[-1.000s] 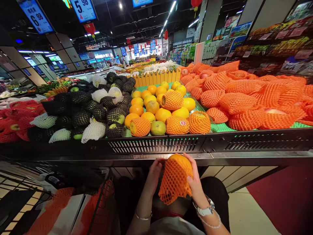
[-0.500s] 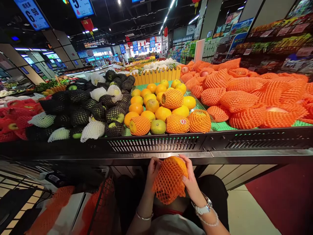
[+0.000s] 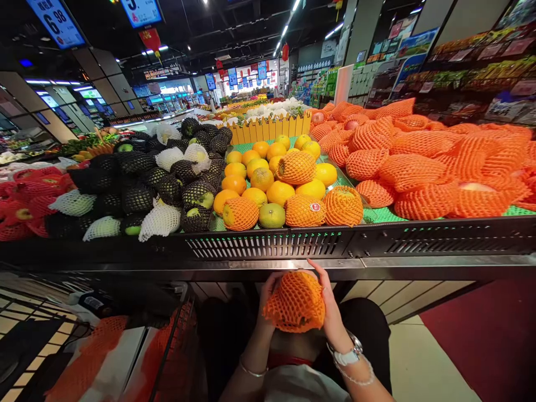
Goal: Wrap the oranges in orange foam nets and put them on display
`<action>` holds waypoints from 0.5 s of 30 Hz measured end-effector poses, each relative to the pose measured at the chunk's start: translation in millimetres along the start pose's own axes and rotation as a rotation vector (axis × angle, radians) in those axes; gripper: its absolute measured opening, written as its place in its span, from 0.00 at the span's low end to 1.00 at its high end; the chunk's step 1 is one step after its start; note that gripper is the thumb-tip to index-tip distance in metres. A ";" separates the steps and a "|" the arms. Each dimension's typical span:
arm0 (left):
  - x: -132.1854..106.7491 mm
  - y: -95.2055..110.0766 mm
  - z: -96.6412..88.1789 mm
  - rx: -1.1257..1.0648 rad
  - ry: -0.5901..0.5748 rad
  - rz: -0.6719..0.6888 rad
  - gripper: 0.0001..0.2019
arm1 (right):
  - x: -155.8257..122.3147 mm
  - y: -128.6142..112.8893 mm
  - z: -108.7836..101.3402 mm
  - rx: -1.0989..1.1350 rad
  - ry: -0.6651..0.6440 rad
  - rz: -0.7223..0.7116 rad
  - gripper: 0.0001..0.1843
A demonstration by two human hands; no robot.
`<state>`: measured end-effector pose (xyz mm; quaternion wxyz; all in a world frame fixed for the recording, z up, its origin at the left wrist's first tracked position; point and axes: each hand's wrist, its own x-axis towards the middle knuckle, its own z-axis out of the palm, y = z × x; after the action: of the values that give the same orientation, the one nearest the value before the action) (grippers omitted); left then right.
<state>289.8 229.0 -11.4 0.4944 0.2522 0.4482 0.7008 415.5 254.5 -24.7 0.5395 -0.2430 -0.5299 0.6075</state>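
The left hand (image 3: 268,290) at nine o'clock and right hand (image 3: 330,312) at three o'clock wrap their fingers around a netted orange (image 3: 295,300), held just below the table (image 3: 377,262) edge. Its loose foam net could slip off, or the fruit drop floorward. The orange itself is probably fully sleeved; the cart (image 3: 104,340) is cut off.
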 end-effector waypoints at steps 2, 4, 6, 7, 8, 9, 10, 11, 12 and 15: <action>-4.8 0.5 -3.3 -0.018 -0.047 -0.058 0.22 | 1.2 -2.0 -1.4 -0.047 0.003 -0.016 0.35; -10.5 1.7 -5.3 -0.069 -0.124 -0.146 0.30 | 2.4 -5.6 -3.1 -0.104 -0.014 -0.038 0.34; -15.5 2.9 -5.1 -0.145 -0.167 -0.231 0.33 | 3.9 -9.2 -5.3 -0.166 -0.048 -0.046 0.34; -17.3 3.4 -4.6 -0.182 -0.175 -0.273 0.34 | 4.7 -10.8 -6.5 -0.199 -0.067 -0.040 0.34; -18.6 3.9 -4.1 -0.210 -0.179 -0.313 0.33 | 5.5 -12.4 -7.6 -0.228 -0.091 -0.031 0.34; -19.4 4.2 -3.9 -0.229 -0.176 -0.329 0.33 | 6.3 -14.0 -8.5 -0.250 -0.118 -0.025 0.33; -19.8 4.2 -4.3 -0.243 -0.182 -0.321 0.33 | 7.2 -15.7 -9.0 -0.270 -0.152 -0.018 0.33; -19.9 3.5 -5.5 -0.253 -0.201 -0.295 0.33 | 8.2 -17.7 -9.1 -0.295 -0.192 -0.013 0.32; -19.6 1.9 -7.4 -0.263 -0.219 -0.269 0.32 | 9.4 -19.9 -8.7 -0.331 -0.234 -0.010 0.31; -16.3 -9.5 -16.0 -0.282 -0.225 -0.306 0.33 | 15.5 -26.0 -5.1 -0.531 -0.296 0.019 0.30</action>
<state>287.8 209.0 -25.8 0.6719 0.1863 0.3210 0.6410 425.7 266.8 1.5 0.3686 -0.2893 -0.7407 0.4815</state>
